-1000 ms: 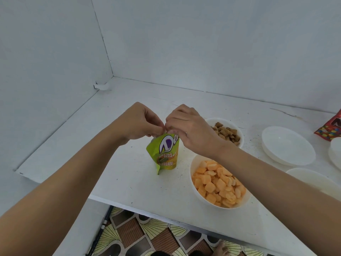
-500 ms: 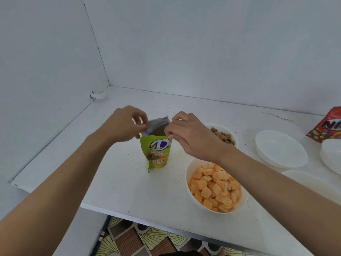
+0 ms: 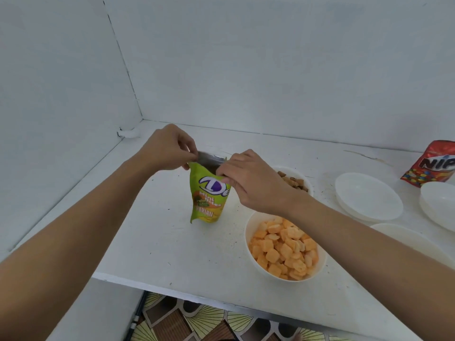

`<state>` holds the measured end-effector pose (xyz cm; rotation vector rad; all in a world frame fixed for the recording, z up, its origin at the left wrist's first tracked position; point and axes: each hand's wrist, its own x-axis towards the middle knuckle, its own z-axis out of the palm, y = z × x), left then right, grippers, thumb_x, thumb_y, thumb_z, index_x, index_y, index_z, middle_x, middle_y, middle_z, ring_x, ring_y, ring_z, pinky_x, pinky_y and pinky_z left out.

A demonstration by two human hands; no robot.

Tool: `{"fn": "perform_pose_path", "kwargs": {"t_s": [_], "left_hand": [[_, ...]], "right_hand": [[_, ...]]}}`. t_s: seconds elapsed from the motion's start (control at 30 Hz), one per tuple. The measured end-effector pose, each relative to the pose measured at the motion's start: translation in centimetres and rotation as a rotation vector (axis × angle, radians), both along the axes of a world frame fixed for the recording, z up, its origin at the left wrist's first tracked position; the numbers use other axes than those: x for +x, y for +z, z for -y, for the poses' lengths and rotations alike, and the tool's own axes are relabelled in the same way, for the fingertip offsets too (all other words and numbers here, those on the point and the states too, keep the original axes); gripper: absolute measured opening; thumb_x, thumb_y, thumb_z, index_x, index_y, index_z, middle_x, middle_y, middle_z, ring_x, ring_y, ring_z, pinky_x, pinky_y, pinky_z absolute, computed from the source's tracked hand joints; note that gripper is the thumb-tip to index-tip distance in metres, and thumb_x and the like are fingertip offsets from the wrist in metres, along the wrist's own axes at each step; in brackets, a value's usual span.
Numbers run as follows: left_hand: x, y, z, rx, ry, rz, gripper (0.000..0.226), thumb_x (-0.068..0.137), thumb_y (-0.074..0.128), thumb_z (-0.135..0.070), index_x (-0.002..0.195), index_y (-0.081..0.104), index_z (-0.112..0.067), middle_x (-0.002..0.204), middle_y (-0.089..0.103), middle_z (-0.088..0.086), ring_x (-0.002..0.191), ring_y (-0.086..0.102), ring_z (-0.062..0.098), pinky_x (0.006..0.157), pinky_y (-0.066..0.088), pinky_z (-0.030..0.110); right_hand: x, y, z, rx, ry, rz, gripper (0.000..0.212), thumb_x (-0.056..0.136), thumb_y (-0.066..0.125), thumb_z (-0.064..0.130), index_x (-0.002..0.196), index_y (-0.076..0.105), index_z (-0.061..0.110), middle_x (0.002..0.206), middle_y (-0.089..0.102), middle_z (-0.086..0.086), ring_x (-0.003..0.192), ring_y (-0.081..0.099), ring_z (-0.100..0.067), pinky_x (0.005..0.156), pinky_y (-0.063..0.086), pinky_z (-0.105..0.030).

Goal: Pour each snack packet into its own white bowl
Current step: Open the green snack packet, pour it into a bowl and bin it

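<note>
Near the middle of the white table (image 3: 160, 242), the green packet (image 3: 209, 198) stands up tall, so its long side goes up and down and its mouth is at the top. I cannot tell if its bottom sits on the table or hangs just over it. Both hands hold it at the mouth. The left hand (image 3: 167, 148) pinches the far left edge of the top with curled fingers, and the right hand (image 3: 248, 180) pinches the near right edge. The two edges are pulled apart, and the shiny grey inside shows between the hands, so the mouth looks open. The rest of the packet hangs down below the two grips. Just to the right of the packet are two bowls that already have food: a near bowl of orange snacks (image 3: 247, 239) and a far bowl of brown snacks (image 3: 299, 169). The empty white bowls (image 3: 368, 200) lie farther right, past both full ones, and a red packet (image 3: 433, 166) lies at the far right. So the right hand is the one closer to the empty bowls, and the packet is well apart from them. I think the packet has to go right, over the full bowls, and then tip its mouth down to the right. It could drop bits into the wrong bowl if it tips too soon.
</note>
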<state>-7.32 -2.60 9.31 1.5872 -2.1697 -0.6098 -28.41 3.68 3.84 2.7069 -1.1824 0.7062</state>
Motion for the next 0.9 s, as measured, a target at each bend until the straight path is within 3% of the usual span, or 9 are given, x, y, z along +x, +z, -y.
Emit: {"fn": "perform_pose_path", "kwargs": {"t_s": [0.1, 0.33, 0.43, 0.53, 0.6, 0.7, 0.83, 0.9], "left_hand": [[-0.7, -0.9, 0.2, -0.003, 0.048, -0.075, 0.019, 0.083, 0.067, -0.009, 0.07, 0.074, -0.021, 0.062, 0.071, 0.003, 0.06, 0.07, 0.014, 0.057, 0.043, 0.022], [-0.7, -2.3, 0.0, 0.132, -0.022, -0.233, 0.022, 0.083, 0.064, 0.002, 0.075, 0.074, -0.016, 0.066, 0.069, 0.003, 0.057, 0.057, 0.012, 0.063, 0.048, 0.028], [-0.4, -3.3, -0.3, 0.155, -0.024, -0.415, 0.004, 0.092, 0.071, -0.015, 0.09, 0.071, -0.018, 0.081, 0.075, 0.004, 0.069, 0.065, 0.016, 0.07, 0.056, 0.032], [0.4, -5.1, -0.6, 0.32, -0.051, -0.676, 0.022, 0.1, 0.059, -0.039, 0.108, 0.064, -0.02, 0.105, 0.076, 0.007, 0.094, 0.074, 0.027, 0.091, 0.057, 0.041], [1.1, -6.7, -1.0, 0.383, -0.11, -0.734, 0.03, 0.1, 0.053, -0.049, 0.112, 0.066, -0.024, 0.114, 0.073, 0.004, 0.106, 0.071, 0.025, 0.096, 0.054, 0.044], [1.8, -9.1, -2.0, 0.419, -0.171, -0.723, 0.039, 0.096, 0.057, -0.053, 0.125, 0.065, -0.029, 0.127, 0.069, -0.005, 0.119, 0.065, 0.015, 0.1, 0.048, 0.04], [1.0, -11.1, -3.3, 0.383, -0.145, -0.625, 0.033, 0.1, 0.058, -0.03, 0.129, 0.057, -0.047, 0.12, 0.07, -0.014, 0.113, 0.065, 0.004, 0.087, 0.05, 0.019], [0.4, -12.0, -3.4, 0.377, -0.107, -0.607, 0.034, 0.102, 0.055, -0.031, 0.129, 0.053, -0.052, 0.119, 0.069, -0.01, 0.109, 0.068, 0.007, 0.091, 0.052, 0.025]], "right_hand": [[-0.2, 0.5, 0.2, 0.023, -0.052, -0.025, 0.016, 0.1, 0.047, 0.019, 0.1, 0.062, 0.013, 0.085, 0.065, 0.0, 0.08, 0.055, -0.021, 0.081, 0.039, -0.04], [-0.3, -0.6, 0.0, 0.046, -0.082, -0.052, 0.018, 0.098, 0.051, 0.016, 0.113, 0.06, 0.017, 0.103, 0.068, 0.002, 0.093, 0.058, -0.021, 0.086, 0.038, -0.043], [-0.1, -0.8, 0.4, 0.055, -0.098, -0.007, 0.038, 0.088, 0.061, 0.0, 0.119, 0.055, 0.021, 0.108, 0.071, 0.002, 0.091, 0.063, -0.023, 0.086, 0.039, -0.044], [0.1, -0.8, 0.9, 0.06, -0.059, 0.052, 0.059, 0.081, 0.06, -0.005, 0.124, 0.041, 0.031, 0.117, 0.07, 0.004, 0.093, 0.064, -0.021, 0.085, 0.04, -0.046], [0.1, -1.1, 1.1, 0.045, -0.05, 0.077, 0.061, 0.078, 0.059, -0.007, 0.124, 0.044, 0.029, 0.115, 0.07, 0.003, 0.093, 0.063, -0.021, 0.083, 0.04, -0.046], [0.0, -1.5, 1.5, 0.064, -0.074, 0.126, 0.052, 0.079, 0.056, -0.006, 0.121, 0.055, 0.023, 0.111, 0.07, 0.004, 0.082, 0.058, -0.019, 0.085, 0.039, -0.044], [0.3, -1.4, 1.9, 0.075, -0.104, 0.095, 0.04, 0.081, 0.046, 0.005, 0.111, 0.066, 0.02, 0.106, 0.069, 0.006, 0.087, 0.06, -0.019, 0.089, 0.033, -0.037], [0.7, -1.3, 2.2, 0.048, -0.111, 0.092, 0.035, 0.083, 0.052, 0.006, 0.109, 0.069, 0.022, 0.103, 0.07, 0.009, 0.095, 0.058, -0.019, 0.092, 0.034, -0.042]]}}
